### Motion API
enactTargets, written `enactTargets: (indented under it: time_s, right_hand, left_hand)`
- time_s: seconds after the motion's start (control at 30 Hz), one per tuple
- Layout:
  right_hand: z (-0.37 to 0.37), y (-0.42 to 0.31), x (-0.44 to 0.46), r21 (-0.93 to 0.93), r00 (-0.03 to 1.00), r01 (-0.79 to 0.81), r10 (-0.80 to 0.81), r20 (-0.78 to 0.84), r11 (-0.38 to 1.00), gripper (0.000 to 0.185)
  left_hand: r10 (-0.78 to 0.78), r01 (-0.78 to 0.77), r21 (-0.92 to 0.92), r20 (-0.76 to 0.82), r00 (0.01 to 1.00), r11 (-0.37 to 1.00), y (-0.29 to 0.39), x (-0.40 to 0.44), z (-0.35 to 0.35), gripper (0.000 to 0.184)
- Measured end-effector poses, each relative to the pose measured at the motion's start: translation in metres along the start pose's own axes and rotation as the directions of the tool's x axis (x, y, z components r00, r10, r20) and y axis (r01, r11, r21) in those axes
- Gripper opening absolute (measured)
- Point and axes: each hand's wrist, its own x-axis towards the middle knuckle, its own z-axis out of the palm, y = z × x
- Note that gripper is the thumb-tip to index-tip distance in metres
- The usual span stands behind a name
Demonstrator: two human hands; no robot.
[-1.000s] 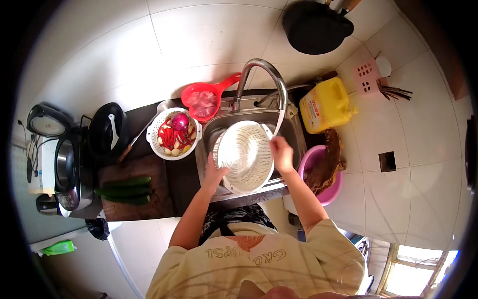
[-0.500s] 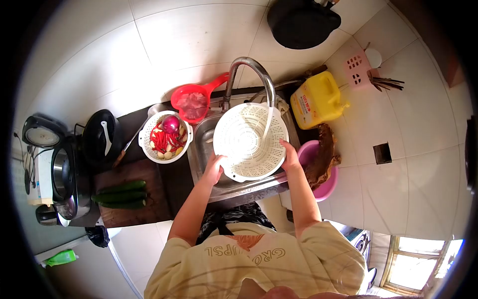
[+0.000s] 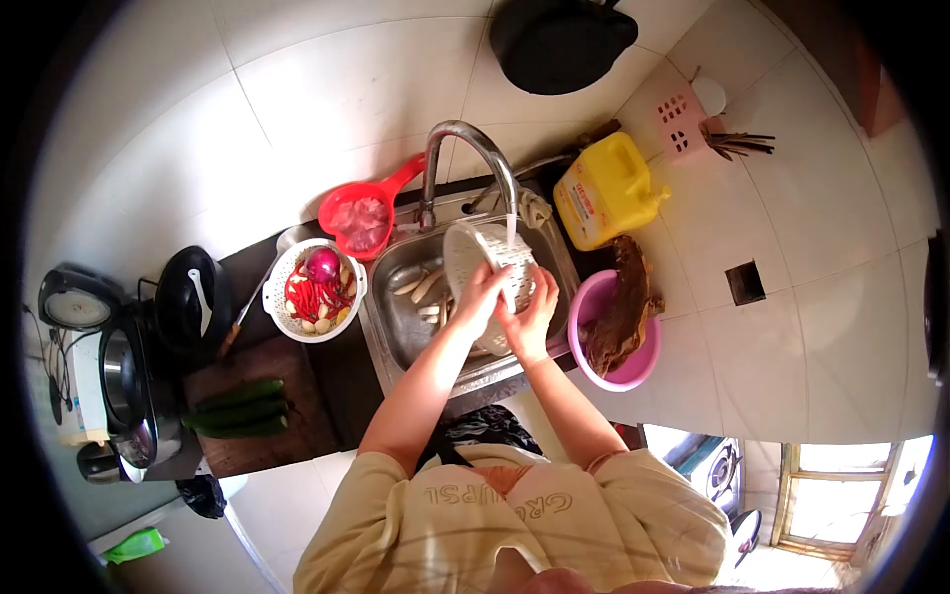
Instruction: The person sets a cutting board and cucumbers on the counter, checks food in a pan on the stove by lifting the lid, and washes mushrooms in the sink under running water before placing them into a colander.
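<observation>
A white colander (image 3: 463,259) is tilted on its side over the metal sink (image 3: 388,342), under the curved tap (image 3: 475,134). Water runs from the tap onto its outer side. My left hand (image 3: 478,300) grips the colander's rim near the front. On the right, my right hand (image 3: 532,315) lies against its holed outer wall, fingers bent round it. Several pale, long pieces (image 3: 427,289) lie in the sink's bottom, left of the colander.
Left of the sink are a red strainer of meat (image 3: 361,220), a white basket of chillies, garlic and an onion (image 3: 272,297), and cucumbers (image 3: 237,408) on a board (image 3: 312,431). Right are a yellow jug (image 3: 606,193) and a pink basin (image 3: 648,361) holding a brown piece (image 3: 623,317).
The colander has turned from facing up to tilted on its side. My hands have come closer together around it, and the pale pieces in the sink now show.
</observation>
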Motion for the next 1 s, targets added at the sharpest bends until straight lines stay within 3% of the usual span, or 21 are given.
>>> enactTargets:
  time_s: [0.07,0.1,0.13,0.23,0.27,0.3,0.33,0.4,0.43,0.47,0.53,0.57,0.6,0.63,0.67,0.73,0.8,0.87,0.9,0.97,1.0]
  right_hand:
    - [-0.019,0.002,-0.003,-0.005,0.980,0.091,-0.089,0.179,0.996,0.060]
    - [-0.030,-0.007,0.004,0.017,0.958,0.202,-0.201,0.206,0.979,0.053]
    - [-0.028,-0.007,0.016,0.225,0.915,0.281,-0.331,0.229,0.933,0.044]
    - [0.006,0.000,0.039,0.012,0.857,0.384,-0.361,0.368,0.923,0.037]
    - [0.016,0.007,0.050,-0.031,0.858,0.322,-0.278,0.432,0.946,0.039]
    - [0.031,0.021,0.065,0.055,0.824,-0.046,0.006,0.566,0.997,0.041]
    - [0.045,0.037,0.077,0.073,0.664,-0.418,0.250,0.705,0.905,0.042]
    - [0.058,0.061,0.090,0.330,0.635,-0.534,0.111,0.765,0.778,0.047]
    - [0.060,0.054,0.085,0.197,0.706,-0.342,0.113,0.700,0.919,0.046]
    - [0.069,0.056,0.068,0.326,0.714,-0.504,0.173,0.679,0.800,0.046]
    - [0.034,0.008,0.042,0.152,0.864,0.057,-0.125,0.488,0.987,0.048]
    - [0.028,0.004,0.027,0.250,0.853,0.092,-0.206,0.479,0.964,0.050]
    - [0.023,0.002,0.017,0.349,0.840,0.122,-0.284,0.462,0.929,0.051]
    - [0.014,0.002,0.017,0.363,0.783,0.024,-0.243,0.572,0.931,0.054]
    - [0.026,0.026,0.016,0.381,0.791,0.022,-0.249,0.559,0.924,0.057]
    - [0.041,0.050,0.030,0.432,0.826,-0.215,-0.073,0.559,0.876,0.058]
    - [0.066,0.087,0.041,0.109,0.761,-0.136,0.033,0.647,0.985,0.063]
    - [0.072,0.072,0.052,0.131,0.744,-0.298,0.144,0.652,0.946,0.063]
    - [0.067,0.062,0.054,0.134,0.743,-0.298,0.142,0.654,0.945,0.063]
    - [0.053,0.040,0.054,0.254,0.705,-0.137,-0.085,0.704,0.958,0.063]
    - [0.045,0.034,0.048,0.254,0.704,-0.140,-0.084,0.705,0.957,0.063]
  left_hand:
    - [-0.095,0.095,0.005,-0.033,0.995,0.995,0.011,-0.005,-0.008,0.024]
    - [-0.036,0.037,0.039,-0.038,0.999,0.999,0.006,-0.003,-0.016,0.024]
    - [0.022,-0.019,0.071,-0.047,0.999,0.997,-0.005,0.000,-0.023,0.023]
    - [0.188,-0.119,0.353,-0.167,0.968,0.928,-0.020,-0.004,-0.020,0.021]
    - [0.249,-0.121,0.483,-0.209,0.946,0.867,-0.022,-0.003,-0.021,0.020]
    - [0.222,-0.108,0.435,-0.221,0.950,0.894,-0.023,-0.005,-0.020,0.017]
    - [0.219,-0.102,0.435,-0.227,0.949,0.895,-0.027,-0.007,-0.023,0.017]
    - [0.261,-0.125,0.432,-0.271,0.927,0.893,-0.030,-0.008,-0.030,0.017]
    - [0.227,-0.107,0.337,-0.340,0.913,0.935,-0.028,-0.010,-0.034,0.019]
    - [0.185,-0.078,0.269,-0.401,0.897,0.960,-0.026,-0.015,-0.037,0.021]
    - [0.221,-0.194,0.105,-0.477,0.851,0.975,-0.025,-0.017,-0.046,0.023]
    - [0.201,-0.256,-0.048,-0.485,0.851,0.965,-0.023,-0.019,-0.050,0.024]
    - [0.172,-0.237,-0.066,-0.504,0.846,0.969,-0.015,-0.024,-0.051,0.026]
    - [0.143,-0.228,-0.115,-0.494,0.858,0.967,-0.012,-0.030,-0.053,0.027]
    - [0.120,-0.224,-0.162,-0.483,0.867,0.961,-0.008,-0.033,-0.055,0.027]
    - [0.090,-0.186,-0.147,-0.499,0.862,0.971,-0.010,-0.039,-0.057,0.030]
    - [0.089,-0.189,-0.151,-0.505,0.859,0.970,-0.010,-0.042,-0.052,0.032]
    - [0.102,-0.203,-0.177,-0.457,0.884,0.963,-0.007,-0.040,-0.053,0.032]
    - [0.116,-0.225,-0.204,-0.438,0.891,0.953,-0.001,-0.039,-0.052,0.032]
    - [0.129,-0.249,-0.219,-0.449,0.884,0.943,-0.006,-0.034,-0.064,0.031]
    - [0.127,-0.247,-0.218,-0.451,0.884,0.944,-0.005,-0.036,-0.066,0.031]
